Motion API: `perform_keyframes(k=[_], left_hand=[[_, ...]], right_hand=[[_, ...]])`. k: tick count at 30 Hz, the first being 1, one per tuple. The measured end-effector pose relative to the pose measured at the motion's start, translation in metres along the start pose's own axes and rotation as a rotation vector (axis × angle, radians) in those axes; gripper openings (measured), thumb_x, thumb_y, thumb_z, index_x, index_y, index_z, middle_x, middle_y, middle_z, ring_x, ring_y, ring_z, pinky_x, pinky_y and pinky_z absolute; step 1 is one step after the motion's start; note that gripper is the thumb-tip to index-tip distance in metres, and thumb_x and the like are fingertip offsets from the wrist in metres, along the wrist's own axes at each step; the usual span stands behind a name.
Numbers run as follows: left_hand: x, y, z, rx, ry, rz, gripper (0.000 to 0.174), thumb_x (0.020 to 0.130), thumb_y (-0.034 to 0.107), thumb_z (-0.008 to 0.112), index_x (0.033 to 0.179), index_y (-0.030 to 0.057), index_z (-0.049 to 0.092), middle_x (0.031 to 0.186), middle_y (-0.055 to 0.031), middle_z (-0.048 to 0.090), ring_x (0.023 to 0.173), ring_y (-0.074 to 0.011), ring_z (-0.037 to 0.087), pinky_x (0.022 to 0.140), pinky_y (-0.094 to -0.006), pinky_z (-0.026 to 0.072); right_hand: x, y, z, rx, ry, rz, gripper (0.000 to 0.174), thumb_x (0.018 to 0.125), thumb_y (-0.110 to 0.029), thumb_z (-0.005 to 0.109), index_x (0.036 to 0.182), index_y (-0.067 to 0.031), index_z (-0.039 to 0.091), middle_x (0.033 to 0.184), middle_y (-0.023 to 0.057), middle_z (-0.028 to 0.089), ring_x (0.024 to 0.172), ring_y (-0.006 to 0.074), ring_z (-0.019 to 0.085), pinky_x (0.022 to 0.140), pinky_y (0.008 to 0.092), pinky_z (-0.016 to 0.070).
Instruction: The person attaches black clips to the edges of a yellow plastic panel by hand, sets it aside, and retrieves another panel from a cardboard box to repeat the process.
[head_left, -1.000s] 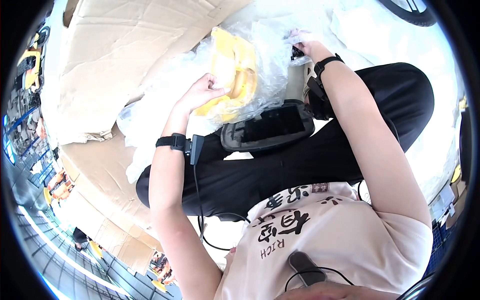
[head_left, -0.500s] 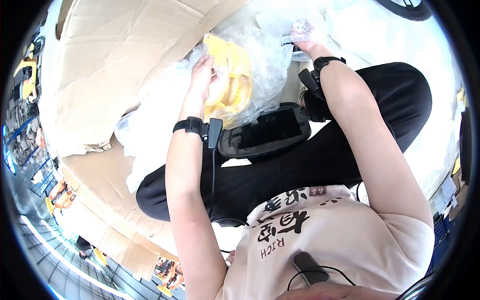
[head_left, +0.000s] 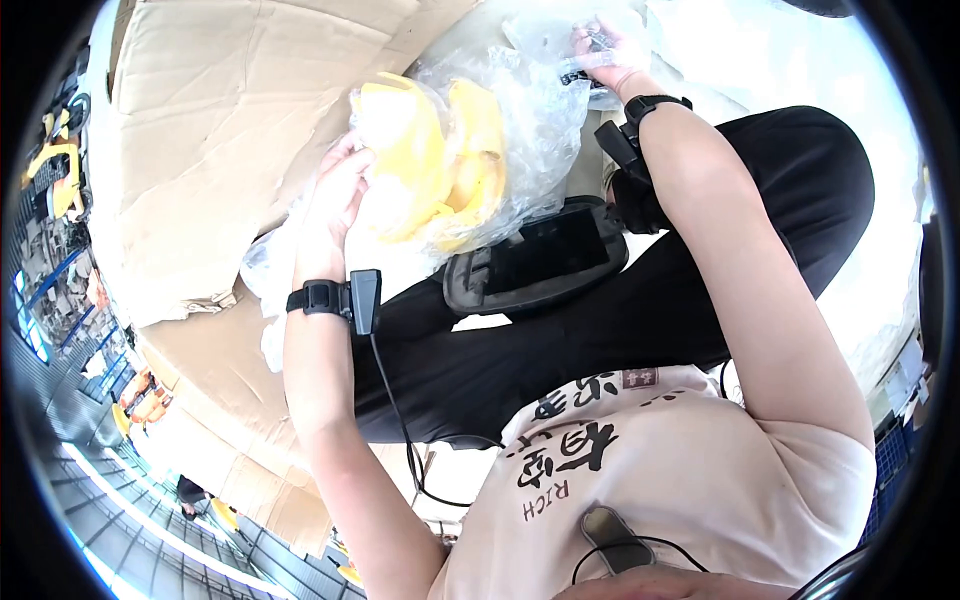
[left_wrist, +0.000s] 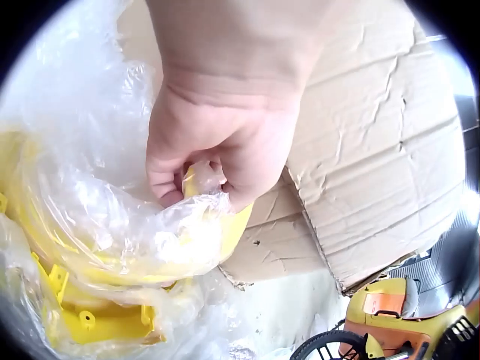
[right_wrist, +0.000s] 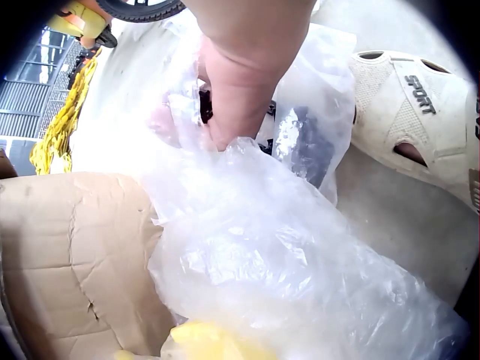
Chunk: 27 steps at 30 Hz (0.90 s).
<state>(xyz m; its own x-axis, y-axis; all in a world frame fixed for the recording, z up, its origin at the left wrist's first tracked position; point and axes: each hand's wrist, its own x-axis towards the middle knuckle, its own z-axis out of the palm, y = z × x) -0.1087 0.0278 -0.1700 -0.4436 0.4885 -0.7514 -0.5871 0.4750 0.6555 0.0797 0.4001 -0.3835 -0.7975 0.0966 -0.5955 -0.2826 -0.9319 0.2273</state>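
Note:
My left hand (head_left: 343,188) is at the left edge of a yellow plastic moulded part (head_left: 400,140). In the left wrist view its thumb and fingers pinch that edge together with clear film lying over it. Clear plastic wrap (head_left: 540,125) spreads around the part, and screw tabs show on its lower piece (left_wrist: 86,322). Farther right, my right hand (head_left: 612,62) grips a clear plastic bag (right_wrist: 319,150) with dark items inside. Its curled fingers are partly hidden by the film in the right wrist view.
A black-framed panel with a dark screen (head_left: 540,255) lies by the crossed legs. Large cardboard sheets (head_left: 230,130) cover the left side. A shoe (right_wrist: 420,112) stands beside the bag, and a yellow-orange machine with a black wheel (left_wrist: 382,322) is beyond the cardboard.
My left hand has shifted from the part's face to its left edge, and the yellow part has tilted and swung left. The right hand has moved slightly farther away, holding the bag.

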Motion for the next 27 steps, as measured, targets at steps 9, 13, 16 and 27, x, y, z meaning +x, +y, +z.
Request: perform_keyframes(k=[9,13,16,27], left_hand=[[-0.025,-0.044,0.023,0.39,0.236,0.132,0.065,0.091,0.029,0.068,0.142,-0.0016,0.043,0.128,-0.0187,0.061,0.114,-0.0253,0.061,0.096,-0.0386,0.0488],[-0.031,-0.052,0.029,1.38,0.073,0.068,0.045,0.089,0.028,0.069,0.125,0.0028,0.062,0.106,-0.019,0.071,0.094,-0.025,0.069,0.084,-0.0358,0.0526],[-0.039,-0.04,0.029,1.411,0.3,0.247,0.027,0.087,0.023,0.071,0.107,0.0049,0.071,0.09,-0.0203,0.071,0.08,-0.0267,0.071,0.076,-0.0354,0.0541],[-0.112,0.047,-0.041,0.252,0.361,0.264,0.021,0.098,0.021,0.063,0.115,0.0106,0.059,0.092,0.0049,0.058,0.082,-0.0052,0.054,0.081,-0.0221,0.0462]], right_hand=[[0.037,-0.013,-0.036,-0.252,-0.085,-0.174,0.014,0.095,-0.013,0.059,0.102,-0.0006,0.062,0.085,0.0097,0.062,0.064,0.0192,0.055,0.055,0.0296,0.0464],[0.003,0.017,0.001,-0.431,0.315,-0.339,0.009,0.089,0.002,0.064,0.097,-0.0012,0.063,0.076,0.0066,0.062,0.055,0.0129,0.052,0.046,0.0242,0.0407],[0.012,0.01,-0.015,-0.391,0.273,-0.327,0.008,0.087,0.004,0.065,0.092,-0.0025,0.063,0.075,0.0062,0.062,0.054,0.0139,0.052,0.045,0.0244,0.0392],[0.016,0.005,-0.024,-0.514,0.282,-0.339,0.005,0.092,-0.008,0.064,0.088,-0.0074,0.061,0.072,0.0031,0.062,0.056,0.0147,0.056,0.046,0.0269,0.0405]])
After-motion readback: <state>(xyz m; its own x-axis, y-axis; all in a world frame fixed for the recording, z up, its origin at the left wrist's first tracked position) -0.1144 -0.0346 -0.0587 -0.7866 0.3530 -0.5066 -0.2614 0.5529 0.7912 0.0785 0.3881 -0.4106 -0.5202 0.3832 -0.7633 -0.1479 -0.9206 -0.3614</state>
